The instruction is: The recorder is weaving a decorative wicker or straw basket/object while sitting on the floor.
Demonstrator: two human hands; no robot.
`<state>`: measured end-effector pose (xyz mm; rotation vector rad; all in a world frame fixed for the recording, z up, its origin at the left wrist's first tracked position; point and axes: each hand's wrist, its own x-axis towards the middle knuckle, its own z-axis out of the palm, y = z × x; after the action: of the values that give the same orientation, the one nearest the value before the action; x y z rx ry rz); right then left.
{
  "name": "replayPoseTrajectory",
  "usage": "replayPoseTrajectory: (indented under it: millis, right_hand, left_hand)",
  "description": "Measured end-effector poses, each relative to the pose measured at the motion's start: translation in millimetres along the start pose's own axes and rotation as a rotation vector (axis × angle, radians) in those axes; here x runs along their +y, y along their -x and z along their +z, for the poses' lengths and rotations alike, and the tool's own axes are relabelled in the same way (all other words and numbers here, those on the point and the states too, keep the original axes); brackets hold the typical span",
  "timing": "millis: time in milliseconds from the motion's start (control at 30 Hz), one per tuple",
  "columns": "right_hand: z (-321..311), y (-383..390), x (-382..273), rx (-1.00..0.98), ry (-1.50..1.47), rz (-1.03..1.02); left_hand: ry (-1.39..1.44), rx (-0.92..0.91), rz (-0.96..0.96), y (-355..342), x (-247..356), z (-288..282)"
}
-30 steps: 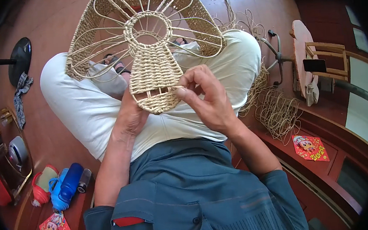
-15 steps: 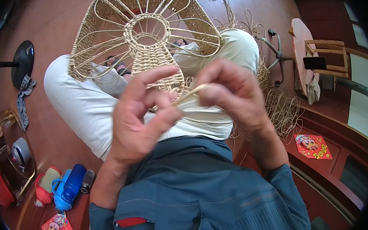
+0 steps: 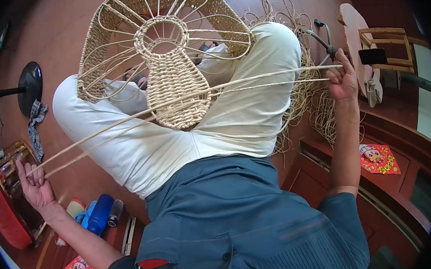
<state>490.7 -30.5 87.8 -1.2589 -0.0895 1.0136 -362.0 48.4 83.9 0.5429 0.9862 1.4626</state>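
Note:
A pale twisted cord (image 3: 256,78) stretches in two taut strands across my lap, from one hand to the other. At the far left my left hand (image 3: 38,189) has its fingers curled round one end. Out to the right my right hand (image 3: 343,80) is hooked round the other end with one finger pointing up. Between my knees rests a woven straw piece (image 3: 177,89) with a round ring, looped spokes and a curved woven wall. The strands pass over its rounded near end; whether they are fastened to it I cannot tell.
A heap of loose cord (image 3: 320,118) lies on the floor by my right knee. Beyond it stand a metal-legged stand and a wooden chair (image 3: 385,35). At left are a black round base (image 3: 30,88), a red-cushioned seat (image 3: 3,209) and a blue bottle (image 3: 100,214).
My hands have moved from close together above my lap to wide apart on either side. The cord between them is now drawn out long and taut.

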Motion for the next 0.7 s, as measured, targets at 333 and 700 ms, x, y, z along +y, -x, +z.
replayPoseTrajectory:
  millis: [333, 700]
  right_hand:
    - [-169.8, -102.3, -89.7, 0.547, 0.098, -0.189]
    - [-281.5, -102.7, -153.2, 0.768, 1.229, -0.284]
  left_hand:
    - [-0.066, 0.148, 0.048, -24.8, 15.0, -21.9]
    - [-0.689, 0.017, 0.2, -9.8, -18.3, 117.0]
